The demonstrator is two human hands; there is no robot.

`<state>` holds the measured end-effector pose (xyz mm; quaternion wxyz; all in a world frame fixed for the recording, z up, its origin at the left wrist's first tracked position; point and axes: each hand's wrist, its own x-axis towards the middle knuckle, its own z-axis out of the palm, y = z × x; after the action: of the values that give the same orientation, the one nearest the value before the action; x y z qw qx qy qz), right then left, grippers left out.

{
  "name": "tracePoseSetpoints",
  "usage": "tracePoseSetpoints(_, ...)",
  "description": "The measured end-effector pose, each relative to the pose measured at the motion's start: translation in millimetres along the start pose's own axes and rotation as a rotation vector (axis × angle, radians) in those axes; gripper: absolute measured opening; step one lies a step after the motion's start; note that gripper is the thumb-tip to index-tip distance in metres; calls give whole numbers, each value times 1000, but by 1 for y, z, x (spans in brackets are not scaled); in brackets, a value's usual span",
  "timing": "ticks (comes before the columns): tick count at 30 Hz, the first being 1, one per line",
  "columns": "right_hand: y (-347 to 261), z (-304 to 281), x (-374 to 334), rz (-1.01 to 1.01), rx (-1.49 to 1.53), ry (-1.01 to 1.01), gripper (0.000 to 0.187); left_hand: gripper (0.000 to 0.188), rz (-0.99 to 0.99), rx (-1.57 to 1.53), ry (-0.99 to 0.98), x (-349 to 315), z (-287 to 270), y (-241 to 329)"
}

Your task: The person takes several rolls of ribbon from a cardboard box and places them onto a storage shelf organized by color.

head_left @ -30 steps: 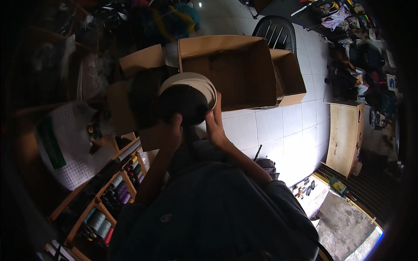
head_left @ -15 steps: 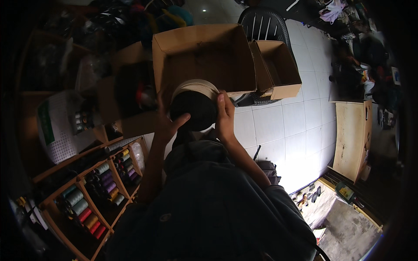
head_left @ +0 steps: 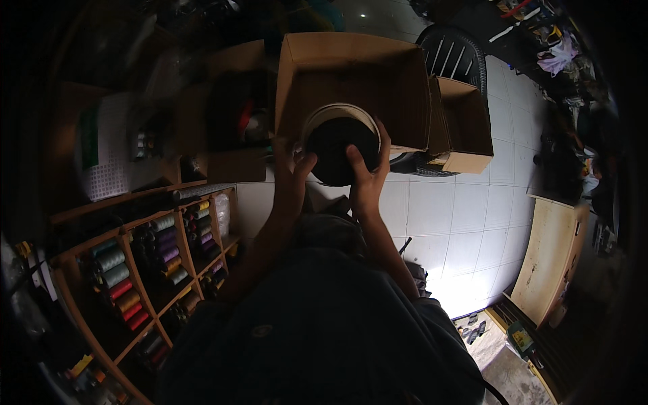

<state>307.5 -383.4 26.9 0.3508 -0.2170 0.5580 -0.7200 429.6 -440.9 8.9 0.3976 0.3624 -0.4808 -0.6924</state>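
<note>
While the right hand [head_left: 368,183] holds the dark roll [head_left: 332,150], its underside is hidden.

Your dark, muted shirt [head_left: 324,310] bears a small, pale, oval emblem [head_left: 262,331] on the left of the chest. The right sleeve [head_left: 439,317] stops around the elbow; shadow obscures the left cuff. Your left hand [head_left: 291,177] and right hand [head_left: 368,183] are bare, as are your forearms. A thin black cord [head_left: 495,390] curves near your right side.
</note>
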Motion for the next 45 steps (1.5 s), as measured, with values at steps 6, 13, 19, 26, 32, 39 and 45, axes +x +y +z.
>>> tracePoseSetpoints(6,16,42,30,-18,-205,-279,69,56,-1,406,-202,47,-59,53)
tracePoseSetpoints(13,63,155,31,82,-85,-29,63,58,-42,11,405,66,-105,-3)
tracePoseSetpoints(19,119,165,66,203,-232,-199,55,56,-234,-7,162,104,-188,6)
tracePoseSetpoints(26,178,208,85,406,-97,-321,51,42,-483,-34,-47,181,-297,-47)
tracePoseSetpoints(32,244,203,91,423,-105,-230,52,40,422,946,-243,281,-323,-34)
tracePoseSetpoints(39,263,204,72,437,-112,-394,50,34,102,985,-891,388,-327,-75)
tracePoseSetpoints(45,275,229,68,417,-247,-562,88,27,139,1061,-928,403,-358,-89)
